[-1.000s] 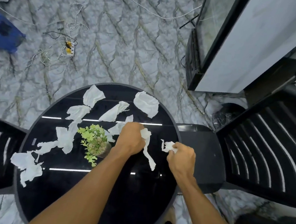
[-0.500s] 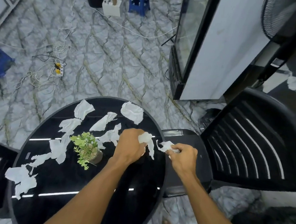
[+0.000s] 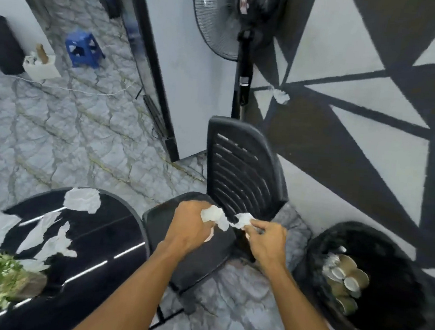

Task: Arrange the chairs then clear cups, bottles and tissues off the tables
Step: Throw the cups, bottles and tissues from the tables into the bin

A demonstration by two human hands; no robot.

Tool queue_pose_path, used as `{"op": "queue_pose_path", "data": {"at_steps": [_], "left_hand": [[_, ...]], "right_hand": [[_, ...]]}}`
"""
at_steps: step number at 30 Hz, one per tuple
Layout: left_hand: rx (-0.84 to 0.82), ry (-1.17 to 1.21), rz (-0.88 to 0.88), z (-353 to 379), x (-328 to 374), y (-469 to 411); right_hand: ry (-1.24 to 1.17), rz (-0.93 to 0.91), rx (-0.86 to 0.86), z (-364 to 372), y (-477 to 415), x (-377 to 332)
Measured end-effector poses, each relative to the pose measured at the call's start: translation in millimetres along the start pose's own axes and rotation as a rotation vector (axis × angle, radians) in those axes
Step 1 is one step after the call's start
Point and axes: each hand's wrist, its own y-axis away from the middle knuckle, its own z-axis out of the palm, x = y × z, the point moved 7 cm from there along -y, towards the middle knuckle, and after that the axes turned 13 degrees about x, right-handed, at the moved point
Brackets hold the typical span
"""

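Left hand grips a crumpled tissue, right hand pinches a smaller tissue above the chair; fan badge unreadable

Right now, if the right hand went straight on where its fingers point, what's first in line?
Probably the tissue gripped in the left hand. The right hand, pinching its own scrap, points left at it. Depth is unclear.

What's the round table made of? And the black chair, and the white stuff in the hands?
The table is probably glass or glossy lacquer: its black top mirrors light strips. The chair looks like matte moulded plastic, with slots through its back. The tissue is thin soft paper, crumpled and ragged-edged.
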Motion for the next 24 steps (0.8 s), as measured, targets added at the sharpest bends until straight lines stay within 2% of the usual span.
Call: {"op": "queue_pose_path", "data": {"at_steps": [6, 12, 24], "left_hand": [[-0.203, -0.046, 0.173, 132, 109, 31], [-0.327, -0.068, 0.279, 260, 194, 65], [-0.567, -0.208, 0.414, 457, 231, 61]], "right_hand": [[0.046, 0.094, 0.132, -135, -22, 91], [0.023, 0.256, 0.355, -252, -38, 179], [0.057, 0.605, 0.628, -325, -65, 336]]}}
